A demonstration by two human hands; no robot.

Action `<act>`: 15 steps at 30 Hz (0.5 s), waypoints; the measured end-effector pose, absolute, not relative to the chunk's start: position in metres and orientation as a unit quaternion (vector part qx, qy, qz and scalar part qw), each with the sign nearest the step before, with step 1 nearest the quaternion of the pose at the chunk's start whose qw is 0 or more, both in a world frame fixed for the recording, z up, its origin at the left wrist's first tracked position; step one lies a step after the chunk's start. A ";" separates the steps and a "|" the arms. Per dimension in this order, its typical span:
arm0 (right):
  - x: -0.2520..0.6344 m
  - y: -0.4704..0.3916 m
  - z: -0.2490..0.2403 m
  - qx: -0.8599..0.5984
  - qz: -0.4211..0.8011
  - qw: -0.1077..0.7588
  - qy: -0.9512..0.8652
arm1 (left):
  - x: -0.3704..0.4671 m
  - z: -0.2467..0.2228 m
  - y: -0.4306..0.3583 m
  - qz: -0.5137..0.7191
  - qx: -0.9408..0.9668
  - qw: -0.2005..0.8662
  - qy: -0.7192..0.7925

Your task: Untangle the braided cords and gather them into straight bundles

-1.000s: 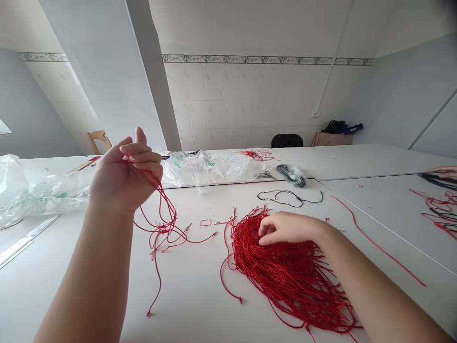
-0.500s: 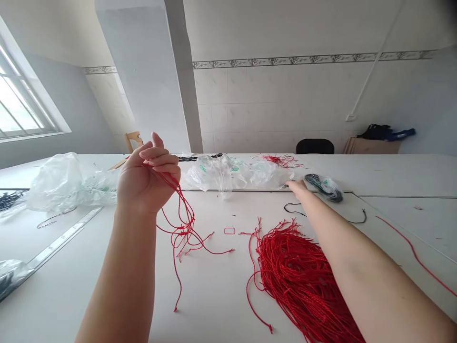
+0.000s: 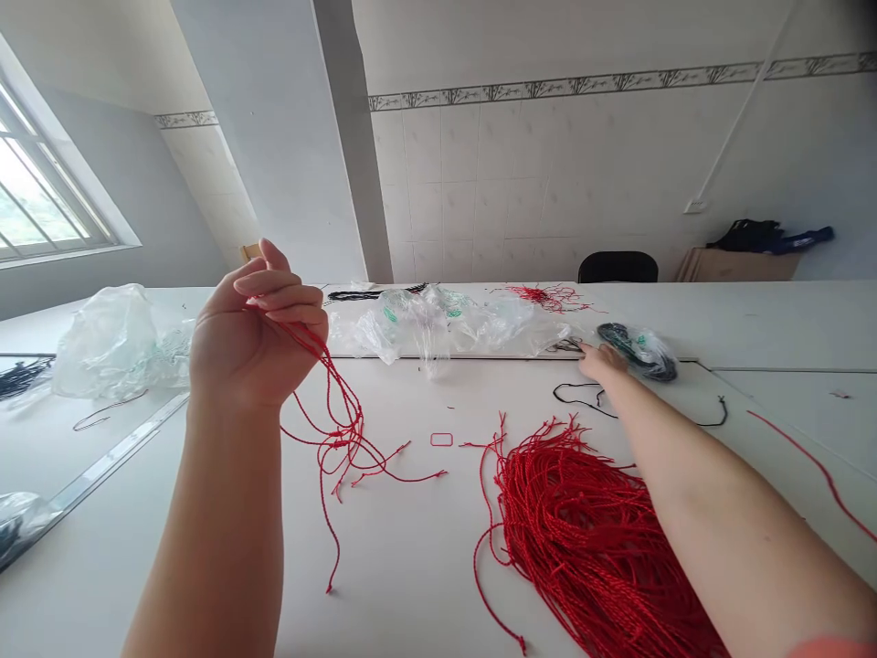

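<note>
Several red cords [image 3: 353, 416] hang from my left hand [image 3: 264, 320], whose fingers are curled round them above the table; their knotted ends lie on the white top. My right hand [image 3: 603, 361] reaches far out to the table's middle seam, with its fingers closed at some thin dark strands [image 3: 567, 344]. What exactly it grips is too small to tell. A large heap of red cords [image 3: 582, 539] lies below my right forearm. Between the heap and the hanging cords is a small red rectangular outline [image 3: 442, 440].
Crumpled clear plastic bags [image 3: 445, 324] lie along the middle, with another bag [image 3: 106, 343] at left. A bag of dark cord [image 3: 640, 352] sits beside my right hand. Red threads [image 3: 548, 297] and a black chair [image 3: 618, 267] are farther back.
My left hand has shifted slightly left with the red cords still in it. My right hand has moved a little right, and dark strands now show at its fingertips. The view has tilted slightly.
</note>
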State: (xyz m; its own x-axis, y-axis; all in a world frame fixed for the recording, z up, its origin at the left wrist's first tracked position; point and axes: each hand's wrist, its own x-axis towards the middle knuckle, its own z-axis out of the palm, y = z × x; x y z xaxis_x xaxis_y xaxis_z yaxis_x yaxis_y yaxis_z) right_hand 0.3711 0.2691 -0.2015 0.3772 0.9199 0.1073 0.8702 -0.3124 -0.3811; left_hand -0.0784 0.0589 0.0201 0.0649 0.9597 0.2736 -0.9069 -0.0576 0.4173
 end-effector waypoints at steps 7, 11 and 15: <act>0.372 0.265 -0.208 -0.782 -0.017 0.092 -0.616 | -0.095 0.021 0.059 0.674 0.220 0.706 -0.005; 0.368 0.259 -0.208 -0.758 -0.031 0.076 -0.647 | -0.116 0.029 0.046 0.727 0.263 0.634 0.011; 0.366 0.259 -0.213 -0.750 -0.024 0.087 -0.656 | -0.131 0.035 0.030 0.800 0.289 0.522 0.064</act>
State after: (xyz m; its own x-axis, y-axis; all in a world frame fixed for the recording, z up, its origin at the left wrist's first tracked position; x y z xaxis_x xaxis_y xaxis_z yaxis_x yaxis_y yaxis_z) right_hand 0.3655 0.2593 -0.2126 0.1393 0.9789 0.1497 0.9871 -0.1252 -0.0999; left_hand -0.1310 0.0298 0.0353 -0.2870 0.8725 0.3955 -0.7983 -0.4461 0.4048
